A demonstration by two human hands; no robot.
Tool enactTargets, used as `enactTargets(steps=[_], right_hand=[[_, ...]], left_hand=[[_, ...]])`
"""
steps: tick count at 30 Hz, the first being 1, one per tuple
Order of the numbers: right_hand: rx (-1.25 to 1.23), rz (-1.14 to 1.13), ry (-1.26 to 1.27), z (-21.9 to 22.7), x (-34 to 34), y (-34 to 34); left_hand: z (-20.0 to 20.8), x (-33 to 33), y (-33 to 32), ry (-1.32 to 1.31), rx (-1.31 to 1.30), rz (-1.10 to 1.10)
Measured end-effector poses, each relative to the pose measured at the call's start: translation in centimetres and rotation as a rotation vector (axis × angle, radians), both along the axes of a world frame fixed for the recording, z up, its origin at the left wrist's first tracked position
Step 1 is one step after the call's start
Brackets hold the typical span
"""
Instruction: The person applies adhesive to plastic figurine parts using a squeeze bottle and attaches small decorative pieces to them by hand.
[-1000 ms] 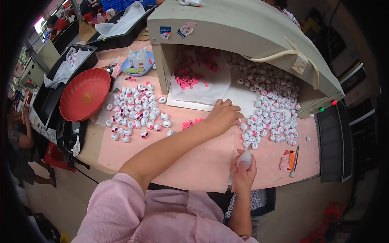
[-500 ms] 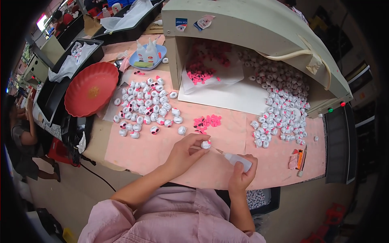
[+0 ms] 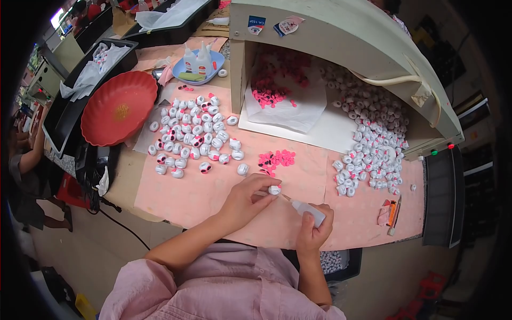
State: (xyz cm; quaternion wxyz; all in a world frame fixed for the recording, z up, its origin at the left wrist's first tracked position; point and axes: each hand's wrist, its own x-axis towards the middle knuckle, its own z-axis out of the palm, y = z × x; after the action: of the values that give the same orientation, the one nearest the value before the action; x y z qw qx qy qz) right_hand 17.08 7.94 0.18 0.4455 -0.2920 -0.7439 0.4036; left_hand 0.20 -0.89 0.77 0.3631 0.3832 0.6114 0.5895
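Between the fingertips of my left hand [image 3: 249, 198] is a small white rounded piece [image 3: 274, 189] with a pink spot on it. My right hand [image 3: 316, 230] grips a translucent glue bottle [image 3: 309, 212], its thin nozzle tilted toward that piece. Whether the tip touches the piece is too small to tell. Just beyond my left hand lies a small pile of flat pink pieces [image 3: 277, 159], some with dark parts. Many more white pieces [image 3: 192, 133] are spread on the pink sheet at the left, several bearing pink and dark parts.
A grey hooded machine [image 3: 341, 32] spans the back, with heaped white pieces [image 3: 373, 154] spilling from under it. At the left stand a red scalloped tray [image 3: 120, 106] and a blue dish [image 3: 213, 60] of bottles. An orange-handled tool [image 3: 393, 213] lies at the right.
The whole view has shifted slightly. Both hands keep their holds on the white piece and the glue bottle, and the nozzle stays directed at the piece.
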Motion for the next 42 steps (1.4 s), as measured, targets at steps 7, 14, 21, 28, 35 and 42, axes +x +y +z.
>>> enactTargets(steps=[7, 14, 21, 28, 35, 42], right_hand=[[0.043, 0.043, 0.028, 0.0, -0.1, 0.2], [0.029, 0.043, 0.014, -0.1, 0.3, 0.2], [0.037, 0.014, 0.037, -0.1, 0.1, 0.2], [0.016, 0.016, 0.067, -0.3, 0.2, 0.2], [0.020, -0.048, 0.085, -0.5, 0.2, 0.5], [-0.034, -0.013, 0.031, 0.1, 0.3, 0.3]], left_hand=[[0.0, 0.1, 0.0, 0.030, 0.005, -0.026], [0.1, 0.2, 0.1, 0.010, 0.019, 0.005], [-0.7, 0.3, 0.1, -0.048, 0.017, 0.006], [-0.9, 0.4, 0.0, -0.160, -0.027, -0.007], [-0.6, 0.4, 0.0, -0.221, -0.032, -0.022], [-0.9, 0.4, 0.0, -0.227, 0.010, 0.016]])
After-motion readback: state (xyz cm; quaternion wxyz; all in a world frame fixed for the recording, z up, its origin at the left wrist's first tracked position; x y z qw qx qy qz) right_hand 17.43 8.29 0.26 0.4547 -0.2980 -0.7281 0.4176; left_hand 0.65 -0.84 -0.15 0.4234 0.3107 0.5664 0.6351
